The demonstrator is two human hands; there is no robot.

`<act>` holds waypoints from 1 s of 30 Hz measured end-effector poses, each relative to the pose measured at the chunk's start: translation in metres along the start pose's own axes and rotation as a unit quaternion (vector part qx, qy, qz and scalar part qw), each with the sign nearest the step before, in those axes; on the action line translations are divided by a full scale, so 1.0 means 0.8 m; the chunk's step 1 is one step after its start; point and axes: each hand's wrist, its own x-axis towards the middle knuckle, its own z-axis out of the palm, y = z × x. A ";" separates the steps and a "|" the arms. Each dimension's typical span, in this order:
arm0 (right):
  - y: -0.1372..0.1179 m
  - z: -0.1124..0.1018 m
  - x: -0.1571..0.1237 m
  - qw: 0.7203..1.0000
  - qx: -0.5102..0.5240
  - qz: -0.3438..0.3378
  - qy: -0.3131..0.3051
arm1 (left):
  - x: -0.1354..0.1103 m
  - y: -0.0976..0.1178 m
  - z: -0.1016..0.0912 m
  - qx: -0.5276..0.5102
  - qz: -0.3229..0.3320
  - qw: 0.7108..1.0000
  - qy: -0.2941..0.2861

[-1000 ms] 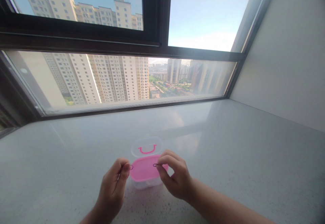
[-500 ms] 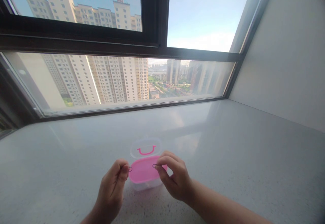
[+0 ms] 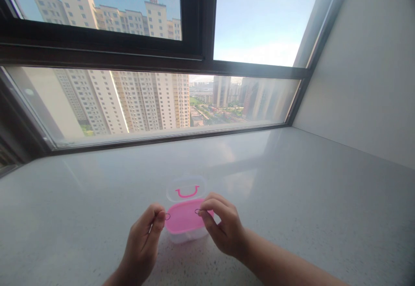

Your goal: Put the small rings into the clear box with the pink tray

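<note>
A thin dark loop [image 3: 170,216] sticks out from the pinched thumb and fingers of my left hand [image 3: 142,240], at the left edge of a pink plastic tray [image 3: 183,222]. Opposite it, my right hand [image 3: 227,227] pinches another thin dark loop [image 3: 196,211] between thumb and forefinger, above the tray's right part. What the loops belong to is too small to make out. The pink tray sits in the top of a clear plastic box [image 3: 186,236]. Behind the box is its clear lid [image 3: 173,183] with a pink handle [image 3: 187,196].
The box stands on a pale speckled sill [image 3: 308,216]. A dark window frame [image 3: 253,67] borders the far side, with tall buildings outside. On the right rises a plain white wall [image 3: 363,74].
A little more of the loop shows at my left fingertips. My right hand keeps its place, and the box has not visibly moved.
</note>
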 end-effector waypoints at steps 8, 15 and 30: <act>-0.001 -0.001 0.000 1.000 0.004 0.002 -0.002 | 0.000 0.001 -0.001 -0.004 0.004 1.000 -0.004; -0.001 0.000 0.000 1.000 0.003 0.003 -0.002 | 0.000 0.004 0.000 0.006 0.008 1.000 -0.003; -0.002 -0.001 0.001 1.000 -0.007 -0.001 -0.003 | 0.001 0.005 -0.002 0.028 0.004 1.000 -0.011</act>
